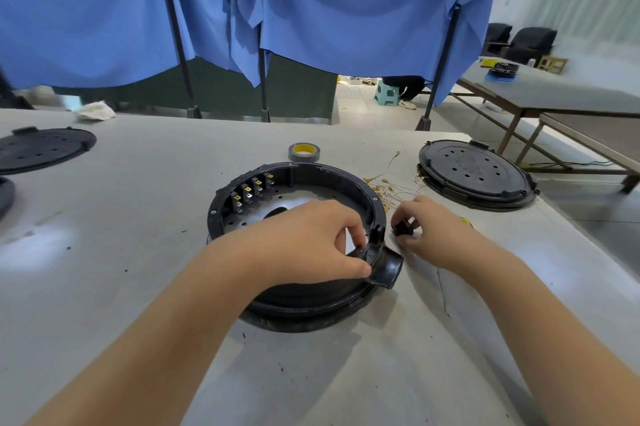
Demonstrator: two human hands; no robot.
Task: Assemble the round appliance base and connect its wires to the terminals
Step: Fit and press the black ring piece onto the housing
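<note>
Round black plastic appliance base (298, 183) sat open-side up; left hand (311, 242) pinched a small black part at its rim; right hand (426, 228) pinched a black knob (402, 228). Risk judged: loose brass-tipped wires (388, 188) nearby could snag and scatter.

The left hand (313, 240) covers the near-right rim of the round base (298, 238); whatever small black piece its fingertips pinch is mostly hidden. The right hand (427, 228) conceals most of a small black part (401, 227). Wire (391, 188) terminals too small to identify. Black lid (41, 148) at left cut by the frame edge.
</note>
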